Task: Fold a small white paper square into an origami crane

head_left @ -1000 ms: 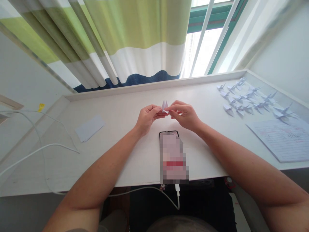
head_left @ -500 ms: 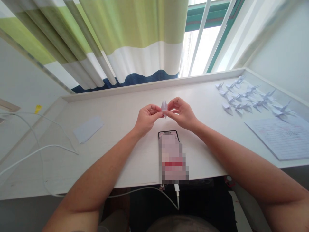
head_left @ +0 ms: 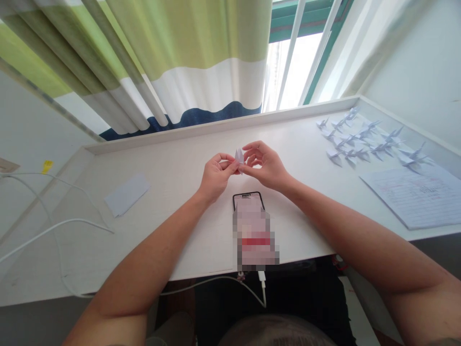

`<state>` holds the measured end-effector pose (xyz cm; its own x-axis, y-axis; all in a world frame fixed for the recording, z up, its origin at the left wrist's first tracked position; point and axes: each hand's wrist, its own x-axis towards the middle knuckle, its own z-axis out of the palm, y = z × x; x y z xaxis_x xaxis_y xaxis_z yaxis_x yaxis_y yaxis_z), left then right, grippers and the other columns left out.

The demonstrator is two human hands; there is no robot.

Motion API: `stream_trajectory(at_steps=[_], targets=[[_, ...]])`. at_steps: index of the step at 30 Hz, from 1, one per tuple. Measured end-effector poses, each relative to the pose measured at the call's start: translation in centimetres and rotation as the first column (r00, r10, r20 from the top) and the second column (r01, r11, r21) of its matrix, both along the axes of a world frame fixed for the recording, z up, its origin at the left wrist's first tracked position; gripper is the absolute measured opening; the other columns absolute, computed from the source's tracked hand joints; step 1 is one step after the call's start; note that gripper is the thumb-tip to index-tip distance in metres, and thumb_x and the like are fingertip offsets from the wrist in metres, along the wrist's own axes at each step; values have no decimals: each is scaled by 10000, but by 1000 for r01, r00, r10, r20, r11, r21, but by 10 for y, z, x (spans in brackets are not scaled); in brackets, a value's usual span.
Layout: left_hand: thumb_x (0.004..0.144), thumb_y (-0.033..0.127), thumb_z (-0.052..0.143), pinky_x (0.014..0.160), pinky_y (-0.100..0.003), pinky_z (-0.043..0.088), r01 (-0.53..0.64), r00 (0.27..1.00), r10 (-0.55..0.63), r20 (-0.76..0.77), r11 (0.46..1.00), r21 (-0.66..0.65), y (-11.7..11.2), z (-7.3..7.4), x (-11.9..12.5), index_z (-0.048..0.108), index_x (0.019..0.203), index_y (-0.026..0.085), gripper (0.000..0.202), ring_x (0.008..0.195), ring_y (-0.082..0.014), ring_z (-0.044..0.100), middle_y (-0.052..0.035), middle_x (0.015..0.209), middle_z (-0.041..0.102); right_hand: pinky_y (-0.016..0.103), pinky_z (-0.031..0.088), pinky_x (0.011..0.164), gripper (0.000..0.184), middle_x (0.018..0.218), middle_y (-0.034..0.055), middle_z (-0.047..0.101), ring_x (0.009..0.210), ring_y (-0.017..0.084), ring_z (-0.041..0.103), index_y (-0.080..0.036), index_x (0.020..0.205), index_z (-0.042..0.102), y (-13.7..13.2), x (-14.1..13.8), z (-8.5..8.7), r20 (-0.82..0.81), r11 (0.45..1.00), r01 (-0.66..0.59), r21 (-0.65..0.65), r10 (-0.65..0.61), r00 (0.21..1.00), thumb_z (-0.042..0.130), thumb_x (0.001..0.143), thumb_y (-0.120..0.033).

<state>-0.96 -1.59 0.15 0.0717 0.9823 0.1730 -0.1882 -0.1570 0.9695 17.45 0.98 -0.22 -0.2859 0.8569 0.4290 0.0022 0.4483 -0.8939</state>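
Note:
A small folded white paper piece (head_left: 239,156), its points standing upward, is pinched between the thumb and fingers of my left hand (head_left: 216,175). My right hand (head_left: 266,166) is just to its right. Its thumb tip touches the lower part of the paper, while the index finger is lifted apart from the thumb near the upper points. The other right fingers are loosely curled. Below both hands a phone (head_left: 248,202) lies on the white desk (head_left: 180,192), its screen mostly blurred out.
Several folded paper cranes (head_left: 360,139) stand at the back right. In front of them lies a lined, written sheet (head_left: 418,197). Left of my hands is a small stack of white paper (head_left: 127,194). A white cable (head_left: 72,221) loops over the desk's left side. Curtains (head_left: 209,86) hang behind.
My right index finger has lifted away from the paper and spread from the thumb. My left hand keeps its pinch. The whole view has shifted slightly.

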Motion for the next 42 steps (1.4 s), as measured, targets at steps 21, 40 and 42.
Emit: stream_trajectory(at_steps=[21, 40, 42], targets=[[757, 593, 950, 894, -453, 649, -73, 995, 72, -68, 997, -18, -4, 5, 4, 672, 982, 179, 547, 788, -240, 807, -56, 760, 810, 401, 616, 866, 432, 800, 40, 782, 804, 193, 729, -193, 790, 782, 0, -3, 4, -135, 986, -80, -148, 60, 989, 784, 900, -611], [921, 334, 800, 838, -343, 613, -226, 917, 284, -280, 949, 222, -10, 4, 8, 834, 939, 198, 142, 867, -202, 753, -54, 896, 817, 373, 635, 776, 520, 773, 46, 774, 758, 188, 724, -196, 795, 731, -3, -7, 3, -190, 964, -54, -261, 3, 982, 987, 667, -630], [911, 336, 810, 870, -362, 628, -183, 931, 243, -272, 956, 228, -12, 4, 9, 854, 1002, 206, 164, 907, -213, 767, -64, 960, 837, 383, 650, 797, 479, 787, 55, 786, 761, 188, 729, -194, 791, 751, -2, -5, 5, -212, 961, -40, -273, -20, 977, 972, 700, -609]])
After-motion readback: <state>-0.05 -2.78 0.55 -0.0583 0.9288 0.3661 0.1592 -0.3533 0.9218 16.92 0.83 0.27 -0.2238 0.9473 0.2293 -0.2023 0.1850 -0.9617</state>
